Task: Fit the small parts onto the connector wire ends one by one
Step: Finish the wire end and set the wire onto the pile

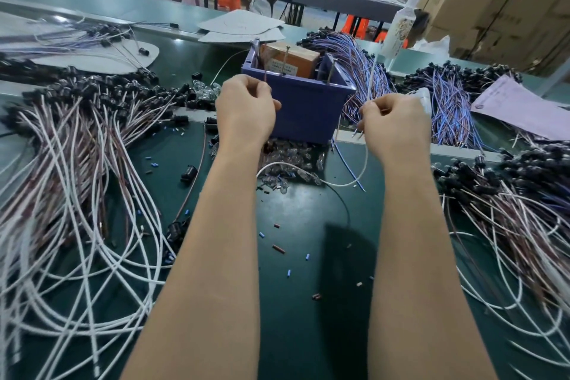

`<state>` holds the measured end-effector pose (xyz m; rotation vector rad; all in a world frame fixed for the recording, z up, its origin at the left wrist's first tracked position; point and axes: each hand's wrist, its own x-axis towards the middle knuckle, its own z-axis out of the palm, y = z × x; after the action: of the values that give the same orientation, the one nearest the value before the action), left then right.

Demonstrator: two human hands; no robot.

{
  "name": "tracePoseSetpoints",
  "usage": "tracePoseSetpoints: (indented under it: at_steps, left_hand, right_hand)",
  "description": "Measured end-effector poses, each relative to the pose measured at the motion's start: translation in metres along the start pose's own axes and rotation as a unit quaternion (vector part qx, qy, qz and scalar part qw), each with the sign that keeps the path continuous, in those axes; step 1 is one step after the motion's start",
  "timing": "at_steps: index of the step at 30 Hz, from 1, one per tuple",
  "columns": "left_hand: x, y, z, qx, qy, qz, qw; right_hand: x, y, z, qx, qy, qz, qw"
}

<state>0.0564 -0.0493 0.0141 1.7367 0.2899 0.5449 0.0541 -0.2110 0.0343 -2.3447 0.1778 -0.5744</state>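
My left hand (245, 108) is raised in front of the blue bin (311, 105), fingers curled, pinching a thin brown wire (265, 75) that rises above the fist. My right hand (396, 123) is curled round a white wire (365, 160) and a blue wire (347, 163), whose bare ends stick out to the left of the fist at about the bin's lower corner. The white wire loops down over the green mat. Small clear bulbs (287, 163) lie heaped below the bin. Tiny blue and brown sleeves (277, 248) are scattered on the mat between my forearms.
Bundles of white and brown wires with black connectors (77, 139) cover the left side, a similar pile (509, 210) the right. Blue-violet wire bundles (357, 58) lie behind the bin. A white bottle (399, 25) and a pink paper (518, 105) stand at the right rear.
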Motion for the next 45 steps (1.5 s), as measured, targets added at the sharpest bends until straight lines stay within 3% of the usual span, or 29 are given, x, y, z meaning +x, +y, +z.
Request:
tracePoseSetpoints:
  at_steps: [6, 12, 21, 42, 45]
  left_hand:
    - [-0.012, 0.000, 0.016, 0.048, -0.019, 0.037, 0.998]
    - [-0.013, -0.005, 0.026, 0.076, 0.003, 0.020, 0.997]
    - [-0.023, -0.003, 0.031, 0.061, 0.014, -0.003, 0.998]
    - [-0.025, -0.008, 0.037, 0.036, 0.019, -0.005, 0.999]
    - [-0.026, -0.006, 0.035, 0.051, -0.012, 0.000, 0.999]
  right_hand:
    - [-0.013, -0.008, 0.029, 0.053, -0.125, -0.017, 0.991]
    - [-0.014, -0.009, 0.030, 0.125, -0.170, 0.030, 0.977]
    - [-0.014, -0.009, 0.029, 0.167, -0.167, 0.078, 0.969]
    - [-0.015, -0.007, 0.040, 0.151, -0.134, 0.022, 0.979]
    - [-0.015, -0.008, 0.038, 0.149, -0.134, 0.038, 0.979]
